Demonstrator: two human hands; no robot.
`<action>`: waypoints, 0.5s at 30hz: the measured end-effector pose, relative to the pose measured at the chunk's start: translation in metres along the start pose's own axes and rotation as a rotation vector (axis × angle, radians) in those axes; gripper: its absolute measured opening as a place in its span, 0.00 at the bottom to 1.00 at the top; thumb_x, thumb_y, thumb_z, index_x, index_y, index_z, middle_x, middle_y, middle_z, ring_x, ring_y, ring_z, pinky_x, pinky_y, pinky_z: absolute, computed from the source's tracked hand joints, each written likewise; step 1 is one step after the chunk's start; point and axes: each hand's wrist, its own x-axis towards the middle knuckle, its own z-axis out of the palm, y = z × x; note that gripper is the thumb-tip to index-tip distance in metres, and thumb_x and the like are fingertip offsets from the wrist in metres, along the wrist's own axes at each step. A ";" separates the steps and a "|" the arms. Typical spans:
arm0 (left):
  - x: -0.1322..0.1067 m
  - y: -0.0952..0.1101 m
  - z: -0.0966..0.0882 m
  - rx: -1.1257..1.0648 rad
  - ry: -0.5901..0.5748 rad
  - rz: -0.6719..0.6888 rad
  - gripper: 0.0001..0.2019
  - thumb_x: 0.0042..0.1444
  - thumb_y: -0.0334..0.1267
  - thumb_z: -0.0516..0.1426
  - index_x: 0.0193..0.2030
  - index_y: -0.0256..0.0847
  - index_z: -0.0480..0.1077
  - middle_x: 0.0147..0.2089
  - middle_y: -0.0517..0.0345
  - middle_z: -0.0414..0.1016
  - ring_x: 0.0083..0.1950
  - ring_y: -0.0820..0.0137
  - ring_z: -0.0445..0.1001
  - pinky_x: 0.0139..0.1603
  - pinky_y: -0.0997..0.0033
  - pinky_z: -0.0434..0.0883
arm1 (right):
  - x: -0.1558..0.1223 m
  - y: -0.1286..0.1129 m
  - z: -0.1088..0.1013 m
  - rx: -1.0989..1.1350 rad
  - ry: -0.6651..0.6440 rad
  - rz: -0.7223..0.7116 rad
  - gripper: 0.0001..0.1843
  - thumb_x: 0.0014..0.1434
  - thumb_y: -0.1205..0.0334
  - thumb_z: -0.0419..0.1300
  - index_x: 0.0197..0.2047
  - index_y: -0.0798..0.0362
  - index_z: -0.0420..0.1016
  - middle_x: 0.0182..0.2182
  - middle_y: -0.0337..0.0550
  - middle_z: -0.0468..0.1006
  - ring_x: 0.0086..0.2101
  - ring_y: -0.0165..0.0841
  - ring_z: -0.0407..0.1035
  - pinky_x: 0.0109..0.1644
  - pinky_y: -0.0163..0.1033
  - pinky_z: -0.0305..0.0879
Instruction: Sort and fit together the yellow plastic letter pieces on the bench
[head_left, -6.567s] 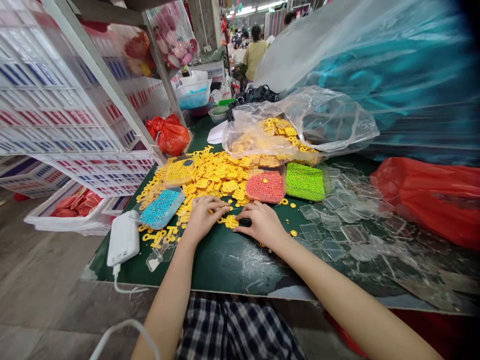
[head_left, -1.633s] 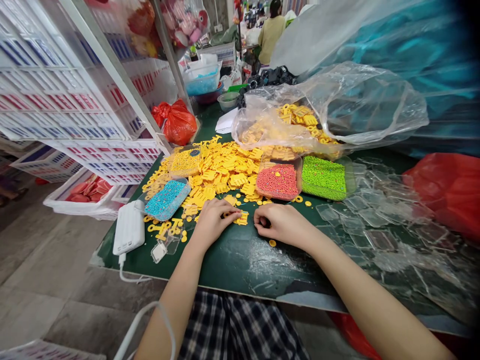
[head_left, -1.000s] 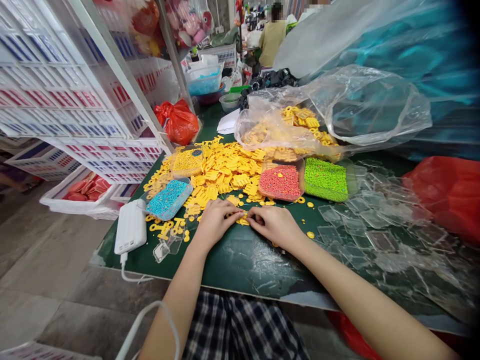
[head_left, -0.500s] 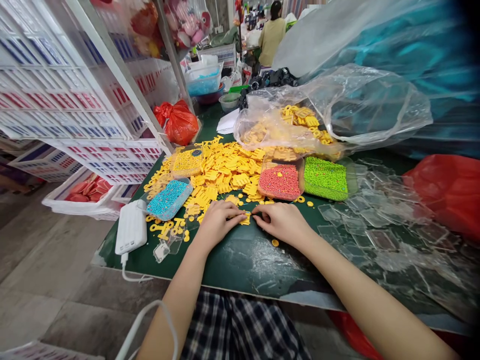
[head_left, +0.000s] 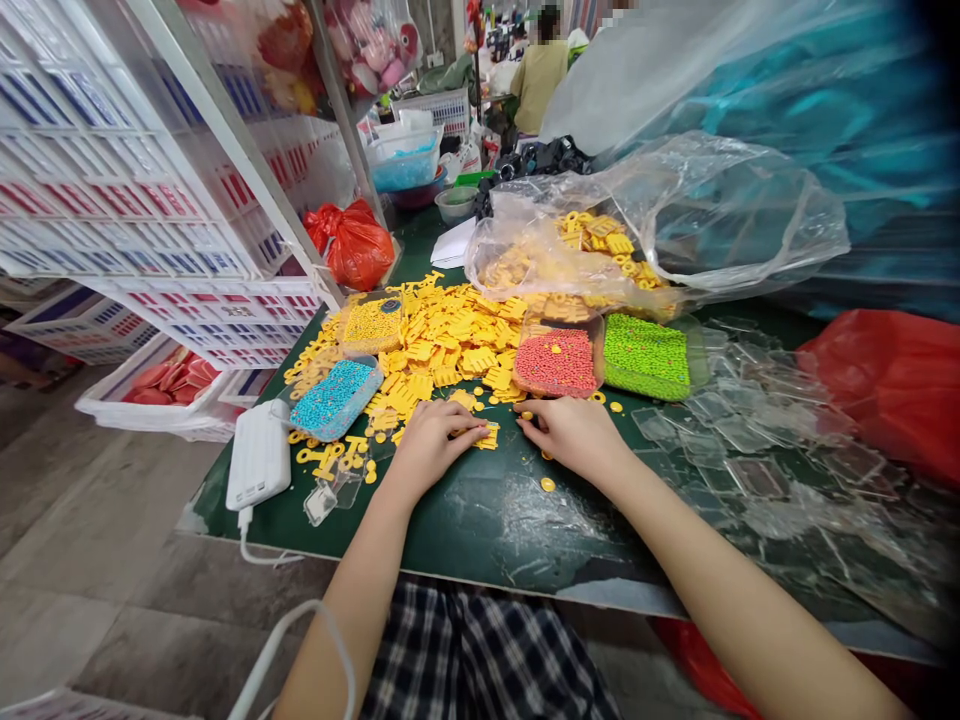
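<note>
My left hand (head_left: 437, 440) rests low over the table, its thumb and forefinger closed on the edge of a small flat yellow plastic piece (head_left: 490, 437). To the right of that piece, my right hand (head_left: 574, 432) has its thumb and forefinger curled close together. Something small and yellow shows between those fingertips, but I cannot tell whether it is gripped. Ahead of both hands spreads a heap of similar yellow plastic pieces (head_left: 450, 335). Clear boxes of red beads (head_left: 556, 362), green beads (head_left: 646, 357), blue beads (head_left: 335, 398) and yellow beads (head_left: 373, 326) stand around the heap.
Loose clear plastic cases (head_left: 757, 478) cover the right side of the green table (head_left: 480, 535). A white power bank (head_left: 259, 455) with a cable lies at the left edge. Behind the heap is a clear bag (head_left: 525, 250) of yellow parts. White crates (head_left: 150, 220) are stacked at left.
My right hand has drawn slightly away to the right from the yellow piece, widening the gap between my hands. My left hand stays at the piece.
</note>
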 end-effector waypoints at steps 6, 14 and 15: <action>0.000 0.001 -0.001 -0.002 -0.008 -0.011 0.08 0.62 0.42 0.58 0.41 0.45 0.78 0.41 0.59 0.79 0.45 0.65 0.73 0.46 0.63 0.63 | -0.002 0.000 -0.010 0.017 -0.031 0.053 0.13 0.60 0.58 0.57 0.44 0.49 0.80 0.22 0.39 0.77 0.24 0.32 0.68 0.25 0.35 0.45; 0.000 0.002 -0.002 -0.008 -0.013 0.002 0.07 0.62 0.41 0.58 0.41 0.44 0.78 0.41 0.59 0.79 0.45 0.66 0.74 0.47 0.63 0.63 | -0.001 -0.003 -0.010 -0.002 -0.047 0.036 0.12 0.62 0.59 0.56 0.38 0.48 0.81 0.21 0.39 0.77 0.25 0.31 0.68 0.26 0.36 0.43; 0.000 0.002 -0.002 -0.007 -0.015 0.004 0.08 0.62 0.41 0.58 0.41 0.45 0.78 0.41 0.59 0.79 0.45 0.66 0.74 0.46 0.63 0.63 | 0.000 -0.003 -0.008 -0.005 -0.038 0.024 0.12 0.62 0.59 0.56 0.37 0.48 0.81 0.21 0.39 0.77 0.25 0.31 0.68 0.26 0.36 0.43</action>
